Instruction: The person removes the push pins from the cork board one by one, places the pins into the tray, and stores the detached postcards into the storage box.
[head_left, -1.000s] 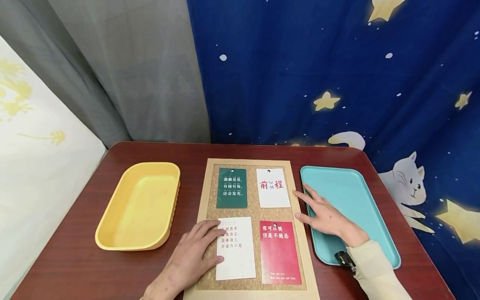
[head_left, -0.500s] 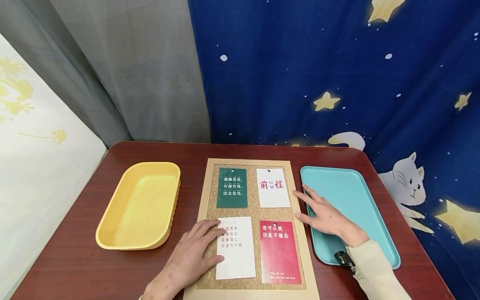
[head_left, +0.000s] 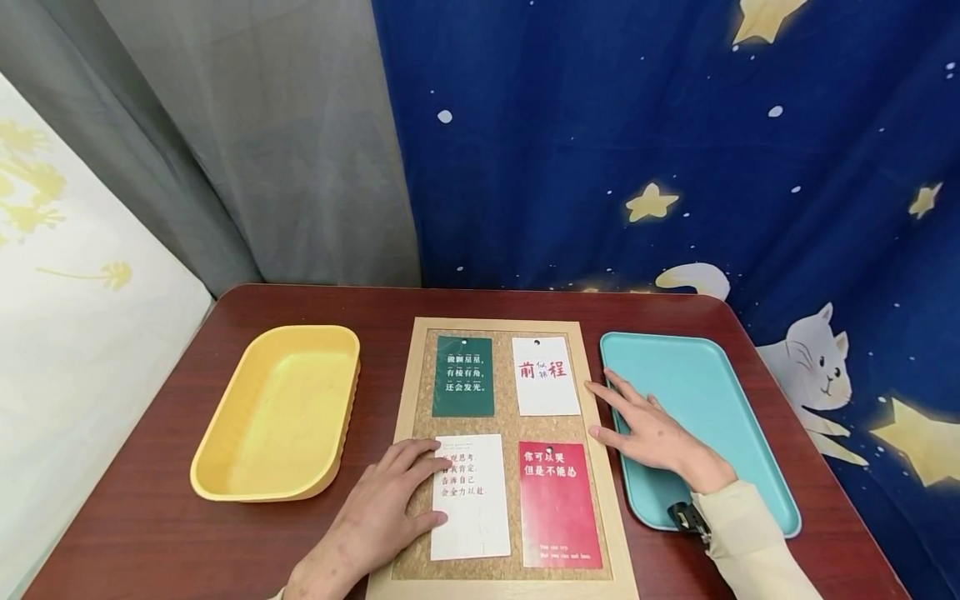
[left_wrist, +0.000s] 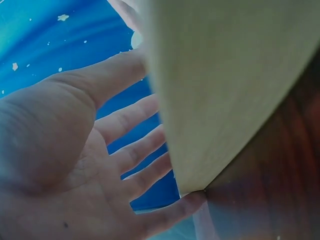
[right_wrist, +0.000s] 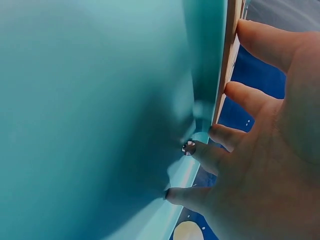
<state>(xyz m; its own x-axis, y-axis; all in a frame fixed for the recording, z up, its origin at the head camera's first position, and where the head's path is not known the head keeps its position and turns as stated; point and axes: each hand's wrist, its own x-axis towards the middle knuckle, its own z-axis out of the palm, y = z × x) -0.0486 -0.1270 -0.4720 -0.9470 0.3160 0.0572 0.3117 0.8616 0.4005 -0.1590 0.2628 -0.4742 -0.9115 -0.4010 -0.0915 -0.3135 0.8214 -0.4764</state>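
On the table (head_left: pixel 142 517) here, has the corkboard (head_left: pixel 504 425) flat between turquoise tray (head_left: pixel 693 379) and yellow basin (head_left: pixel 287 408)! Touches the corkboard's right edge with right hand (head_left: pixel 654 433), fingers spread; rests left hand (head_left: pixel 378 517), spread too, over the lower white card (head_left: pixel 474 525)

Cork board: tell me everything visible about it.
The cork board is a speckled tan rectangle in a pale, wood-like frame, lying face up on the table, its near edge cut off by the head view. It sits between the yellow bin and blue tray. Four cards lie on it: green card far left, white far right, white near left, red card near right. The right hand touches its right edge; the left hand overlaps its left side.
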